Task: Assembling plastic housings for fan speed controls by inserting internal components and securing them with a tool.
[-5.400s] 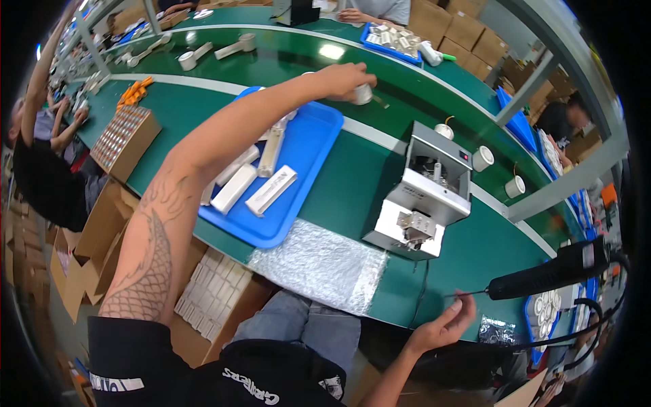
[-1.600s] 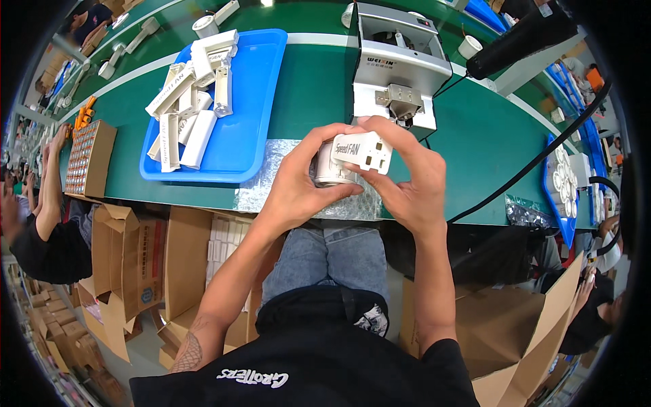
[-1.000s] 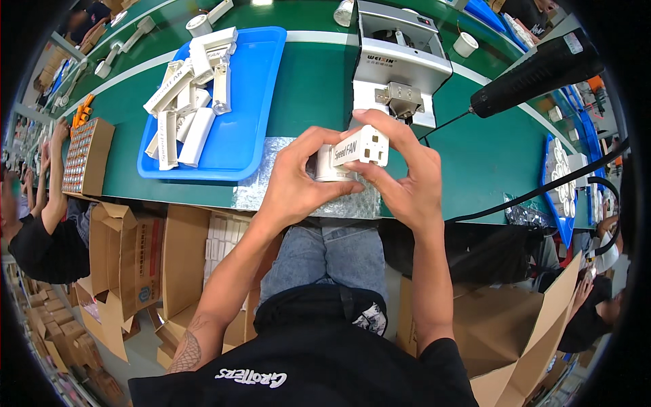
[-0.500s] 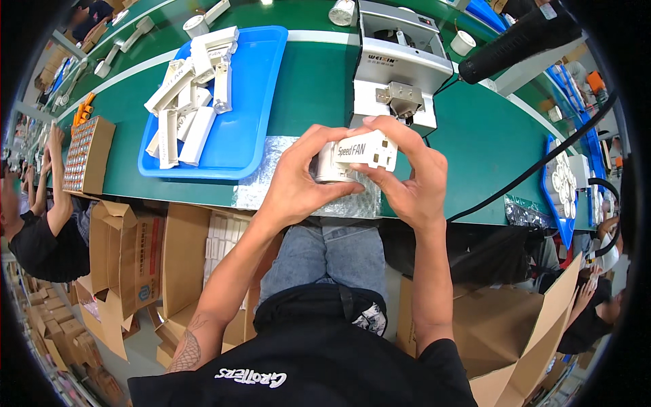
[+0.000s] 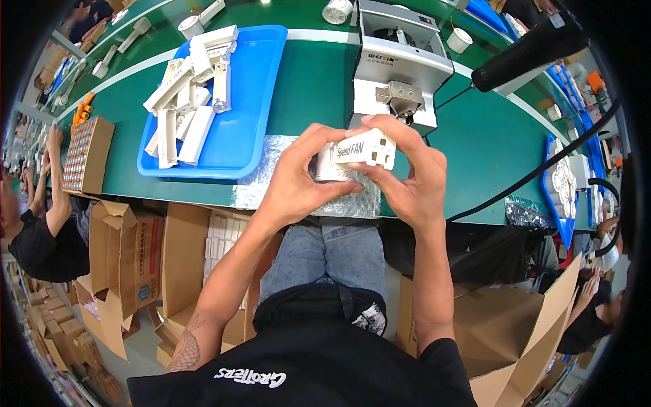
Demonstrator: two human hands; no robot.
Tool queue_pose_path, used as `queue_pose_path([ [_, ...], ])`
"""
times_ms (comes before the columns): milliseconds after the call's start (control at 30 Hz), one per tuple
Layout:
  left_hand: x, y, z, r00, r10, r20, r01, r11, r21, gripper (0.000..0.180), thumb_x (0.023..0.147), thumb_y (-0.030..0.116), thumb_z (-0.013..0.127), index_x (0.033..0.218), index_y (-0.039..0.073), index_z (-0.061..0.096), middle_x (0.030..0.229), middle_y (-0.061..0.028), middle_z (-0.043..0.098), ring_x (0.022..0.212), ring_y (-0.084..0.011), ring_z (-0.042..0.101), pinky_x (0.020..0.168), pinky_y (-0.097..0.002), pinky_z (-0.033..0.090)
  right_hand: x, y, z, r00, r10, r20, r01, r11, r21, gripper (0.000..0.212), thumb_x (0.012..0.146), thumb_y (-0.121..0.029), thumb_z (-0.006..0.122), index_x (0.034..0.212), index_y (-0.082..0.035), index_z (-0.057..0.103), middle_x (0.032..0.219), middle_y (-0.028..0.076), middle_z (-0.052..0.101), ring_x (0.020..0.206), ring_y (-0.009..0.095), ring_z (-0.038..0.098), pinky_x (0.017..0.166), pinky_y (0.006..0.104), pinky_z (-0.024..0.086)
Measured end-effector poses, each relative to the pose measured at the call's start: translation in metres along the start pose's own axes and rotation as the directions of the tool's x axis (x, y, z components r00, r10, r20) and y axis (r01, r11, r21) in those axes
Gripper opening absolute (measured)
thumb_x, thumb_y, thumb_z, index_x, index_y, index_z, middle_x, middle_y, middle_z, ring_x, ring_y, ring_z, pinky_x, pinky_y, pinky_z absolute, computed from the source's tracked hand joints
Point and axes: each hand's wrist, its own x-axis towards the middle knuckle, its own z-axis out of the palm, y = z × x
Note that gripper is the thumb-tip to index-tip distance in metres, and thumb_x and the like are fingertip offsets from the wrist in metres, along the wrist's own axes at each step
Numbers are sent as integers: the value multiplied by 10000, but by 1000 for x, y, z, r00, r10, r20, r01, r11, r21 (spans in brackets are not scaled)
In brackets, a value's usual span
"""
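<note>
left hand: your left hand (image 5: pixel 298 186) is closed around a small white plastic part (image 5: pixel 356 154), with fingers curled over its top and left side.
right hand: your right hand (image 5: pixel 407 180) is closed on the same part from the right, with the thumb under it and the fingers over its far end.
white part: it is held up between both hands, just above the near edge of the bench (image 5: pixel 312 88). it has a flat white piece with small cut-out holes and a round grey end on the left.
under the hands: a shiny silver sheet (image 5: pixel 271 173) lies on the bench right below the part.
behind the hands: a grey and white machine (image 5: pixel 400 61) sits on the bench just past your fingers.
left of it: a blue tray (image 5: pixel 237 136) holds a pile of long white pieces (image 5: pixel 190 95).
right side: a black tool (image 5: pixel 525 51) hangs over the bench, with a black cable (image 5: pixel 536 176) running down from it.
below: open cardboard boxes (image 5: pixel 135 251) stand on the floor by your legs.
far left: another person (image 5: pixel 37 224) sits by the bench.
</note>
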Motion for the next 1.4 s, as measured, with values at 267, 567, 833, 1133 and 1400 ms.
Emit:
queue_pose_path([
  [267, 2, -1, 0, 999, 1, -50, 1, 999, 39, 598, 675, 145, 1001, 1202, 37, 740, 1112, -83, 709, 1019, -226, 700, 871, -359, 537, 4, -4, 8, 999, 21, -40, -21, 1000, 23, 563, 811, -39, 885, 1338, 3, 691, 1208, 163, 779, 1039, 321, 786, 882, 379, 612],
  [567, 2, 6, 10, 996, -18, -86, 27, 994, 106, 629, 693, 161, 1005, 1252, 57, 736, 1108, -82, 706, 998, -225, 706, 866, -353, 551, -20, -21, 6, 867, -340, -364, 243, 927, -287, 390, 780, 105, 730, 1167, 76, 683, 785, 105, 666, 540, 219, 584, 533, 322, 477],
  [833, 1, 5, 8, 998, 55, -24, -52, 990, 133, 617, 737, 100, 933, 1316, 66, 720, 1194, -110, 704, 1091, -294, 713, 920, -377, 566, -24, -28, -5, 952, 183, 247, 20, 764, -645, 410, 848, -75, 756, 1247, -70, 660, 874, 96, 643, 786, 298, 662, 694, 428, 534],
  [1133, -3, 13, 18, 994, 74, -75, -55, 971, 231, 576, 801, 137, 885, 1339, 45, 699, 1242, -144, 693, 1129, -323, 712, 954, -396, 567, -48, -44, 7, 965, 230, -124, -261, 854, -451, 263, 980, -23, 687, 1239, -18, 645, 970, 154, 739, 813, 350, 720, 717, 452, 581],
  [1400, -7, 8, 19, 992, 51, -116, -32, 987, 159, 483, 834, 164, 855, 1267, 18, 699, 1208, -142, 705, 1079, -295, 718, 912, -371, 559, -39, -37, -19, 759, 636, 140, -650, 723, 233, 113, 1010, 15, 618, 1078, 15, 710, 800, 86, 748, 724, 224, 757, 676, 350, 599],
])
